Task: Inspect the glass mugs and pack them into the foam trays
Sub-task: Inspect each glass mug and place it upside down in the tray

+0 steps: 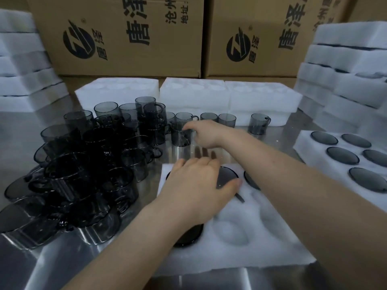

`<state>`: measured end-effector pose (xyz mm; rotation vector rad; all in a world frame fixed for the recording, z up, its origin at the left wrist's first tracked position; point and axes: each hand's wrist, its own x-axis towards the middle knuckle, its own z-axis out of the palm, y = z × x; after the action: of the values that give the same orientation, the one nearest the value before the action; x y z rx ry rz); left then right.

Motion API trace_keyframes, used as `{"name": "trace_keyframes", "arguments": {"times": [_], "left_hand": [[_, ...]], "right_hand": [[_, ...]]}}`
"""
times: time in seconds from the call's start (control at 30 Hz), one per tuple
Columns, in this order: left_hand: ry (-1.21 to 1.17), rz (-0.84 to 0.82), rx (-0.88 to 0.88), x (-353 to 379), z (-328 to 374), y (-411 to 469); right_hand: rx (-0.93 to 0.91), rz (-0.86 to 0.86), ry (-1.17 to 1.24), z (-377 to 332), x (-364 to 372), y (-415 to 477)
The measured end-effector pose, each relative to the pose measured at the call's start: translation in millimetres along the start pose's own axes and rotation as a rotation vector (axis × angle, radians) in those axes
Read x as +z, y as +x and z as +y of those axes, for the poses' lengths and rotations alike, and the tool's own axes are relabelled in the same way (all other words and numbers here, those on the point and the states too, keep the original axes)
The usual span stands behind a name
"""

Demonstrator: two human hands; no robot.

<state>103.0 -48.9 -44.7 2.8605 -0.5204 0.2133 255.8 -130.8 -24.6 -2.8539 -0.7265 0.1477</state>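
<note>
The right hand point(207, 133) pinches the rim of one gray glass mug point(180, 137) near the middle of the frame. The mug stands up on the shiny table point(21, 132). The left hand point(194, 189) lies flat and loose, holding nothing, on the foam tray point(261, 237) at the lower middle. Its thumb touches a packed mug point(227, 174) in a hole. A big pile of mugs point(83, 164) sits at the left. A full tray point(303, 143) is at the right edge. At the top are empty trays point(188, 95) and brown boxes point(125, 38).
</note>
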Motion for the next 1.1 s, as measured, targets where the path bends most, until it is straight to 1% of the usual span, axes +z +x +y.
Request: {"name": "trace_keyframes", "arguments": {"times": [0.1, 0.17, 0.23, 0.33, 0.4, 0.5, 0.6, 0.73, 0.83, 1.0, 1.1], "left_hand": [[-0.043, -0.002, -0.009, -2, 1, 0], [-0.099, 0.017, -0.022, -2, 0, 1], [-0.264, 0.095, -0.08, -3, -2, 2], [-0.538, 0.292, -0.222, -5, -6, 5], [-0.617, 0.316, -0.269, -6, -9, 7], [-0.695, 0.279, -0.247, -10, -12, 15], [-0.776, 0.277, -0.247, -18, -16, 24], [-0.812, 0.327, -0.172, -22, -21, 31], [-0.855, 0.36, -0.115, -17, -24, 31], [-0.824, 0.389, -0.037, -12, -26, 30], [-0.788, 0.388, 0.011, -11, -26, 29]], "right_hand": [[-0.01, 0.134, 0.003, 6, 7, 1], [-0.005, 0.167, 0.07, 9, 3, -2], [0.023, 0.182, 0.222, 11, -5, -12], [0.075, 0.203, 0.553, 9, -18, -40], [0.082, 0.242, 0.724, 6, -24, -62], [0.062, 0.295, 0.951, -2, -23, -88], [0.044, 0.336, 1.007, -4, -11, -100], [-0.048, 0.282, 1.209, 4, -2, -106], [-0.067, 0.337, 1.228, 7, 1, -108], [-0.015, 0.465, 1.041, 1, 5, -105], [0.022, 0.55, 1.078, -2, 5, -104]]}}
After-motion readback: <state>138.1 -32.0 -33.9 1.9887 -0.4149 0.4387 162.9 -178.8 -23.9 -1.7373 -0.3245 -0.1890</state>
